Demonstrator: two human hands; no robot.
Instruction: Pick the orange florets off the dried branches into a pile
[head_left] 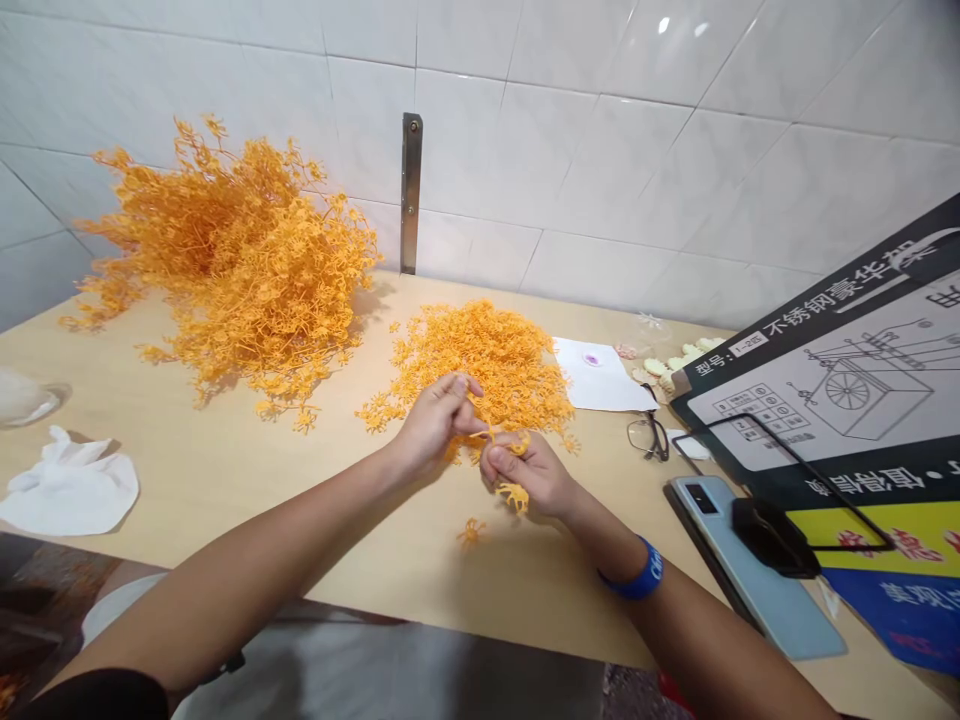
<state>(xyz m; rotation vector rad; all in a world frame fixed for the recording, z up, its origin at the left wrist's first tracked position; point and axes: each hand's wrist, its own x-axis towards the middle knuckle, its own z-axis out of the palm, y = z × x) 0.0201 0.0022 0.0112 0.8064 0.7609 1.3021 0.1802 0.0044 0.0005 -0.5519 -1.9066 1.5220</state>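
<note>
Both my hands are together over the table's middle, fingers closed on a small orange plastic flower sprig (pixel 491 433). My left hand (pixel 435 425) pinches it from the left with thumb and fingertips. From the right, my right hand (pixel 531 472) grips it, and an orange flower head (pixel 514 497) hangs below these fingers. Right behind the hands lies a low heap of loose orange flower pieces (pixel 487 350). A single orange piece (pixel 471 532) rests on the table in front. Fingers partly hide where the sprig is held.
A tall bunch of orange branched flowers (pixel 262 260) stands at back left. White tissue (pixel 71 485) lies at left. On the right are white paper (pixel 600 375), eyeglasses (pixel 649 435), a light-blue phone (pixel 757 570) and a printed box (pixel 840 400). A tiled wall (pixel 480 150) bounds the table.
</note>
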